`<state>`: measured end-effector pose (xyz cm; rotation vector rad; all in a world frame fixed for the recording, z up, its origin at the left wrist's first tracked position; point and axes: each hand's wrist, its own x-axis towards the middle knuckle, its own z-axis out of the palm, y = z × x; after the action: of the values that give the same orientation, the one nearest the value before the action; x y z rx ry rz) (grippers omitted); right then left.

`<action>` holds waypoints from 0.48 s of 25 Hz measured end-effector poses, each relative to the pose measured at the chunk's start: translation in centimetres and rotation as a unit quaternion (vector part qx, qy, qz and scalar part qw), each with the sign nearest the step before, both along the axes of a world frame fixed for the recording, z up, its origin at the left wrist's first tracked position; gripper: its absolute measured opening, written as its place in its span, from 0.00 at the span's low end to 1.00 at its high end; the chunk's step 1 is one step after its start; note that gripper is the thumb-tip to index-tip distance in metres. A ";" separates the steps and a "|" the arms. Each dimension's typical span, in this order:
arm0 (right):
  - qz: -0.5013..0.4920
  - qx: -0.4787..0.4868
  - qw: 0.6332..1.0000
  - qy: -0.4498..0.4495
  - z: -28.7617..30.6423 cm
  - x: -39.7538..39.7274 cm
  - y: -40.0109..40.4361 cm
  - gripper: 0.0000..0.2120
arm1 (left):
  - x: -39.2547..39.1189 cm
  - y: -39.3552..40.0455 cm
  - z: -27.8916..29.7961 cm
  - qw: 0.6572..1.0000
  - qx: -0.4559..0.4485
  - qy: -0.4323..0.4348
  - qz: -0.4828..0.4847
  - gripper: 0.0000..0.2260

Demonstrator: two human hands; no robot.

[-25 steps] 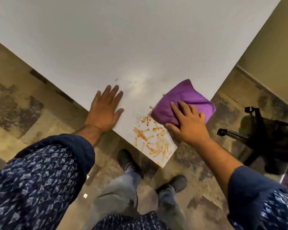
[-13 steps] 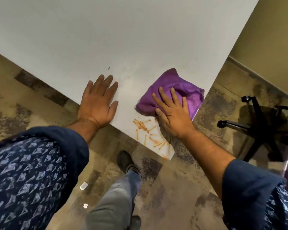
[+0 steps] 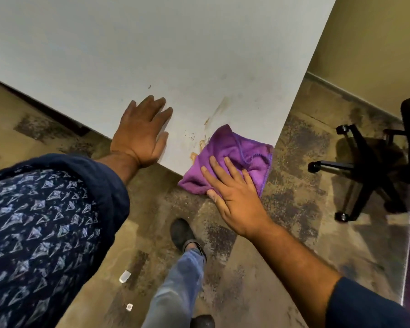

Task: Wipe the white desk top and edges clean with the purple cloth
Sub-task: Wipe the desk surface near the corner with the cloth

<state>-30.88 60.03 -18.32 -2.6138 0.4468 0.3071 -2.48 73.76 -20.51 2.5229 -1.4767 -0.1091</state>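
A purple cloth (image 3: 232, 155) covers the desk (image 3: 175, 43) corner, pinned under the flat, open right hand (image 3: 232, 197). The left hand (image 3: 140, 136), also flat, holds nothing. Orange smears (image 3: 202, 144) beyond the fingertips could spread or drop to the floor (image 3: 282, 256). Any mess under the cloth is hidden.

Crumpled purple microfibre cloth (image 3: 232, 153) with stitched hem, bunched over near corner of flat white desk top (image 3: 175, 48), lower part hanging past edge. Desk surface smooth, matt; orange-brown smears and specks just beside cloth, faint streak running up from it.
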 end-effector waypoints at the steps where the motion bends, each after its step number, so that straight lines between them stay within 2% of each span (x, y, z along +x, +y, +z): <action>1: 0.001 -0.001 1.000 0.004 0.1 -0.3 0.4 0.28 | 0.0 0.0 0.0 1.000 -0.003 0.001 -0.001 0.30; 3: 0.022 -0.035 0.999 0.008 0.4 -0.8 0.7 0.29 | -0.1 0.0 -0.1 1.000 -0.010 0.001 -0.002 0.29; 6: 0.087 -0.151 0.985 -0.004 1.3 0.2 -1.2 0.33 | -0.1 0.0 -0.4 1.000 -0.026 -0.001 -0.001 0.29; 8: 0.107 -0.196 0.975 -0.008 1.4 1.8 -3.1 0.32 | -0.1 0.2 -0.7 0.999 -0.038 -0.003 0.001 0.28; 12: 0.138 -0.158 0.974 -0.088 0.1 4.2 -3.5 0.16 | 0.1 0.2 -0.8 0.999 -0.048 0.003 -0.003 0.28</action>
<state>-26.65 56.53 -18.26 -2.9876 0.0724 0.0944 -2.38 73.98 -21.28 2.4406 -1.4529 -0.0454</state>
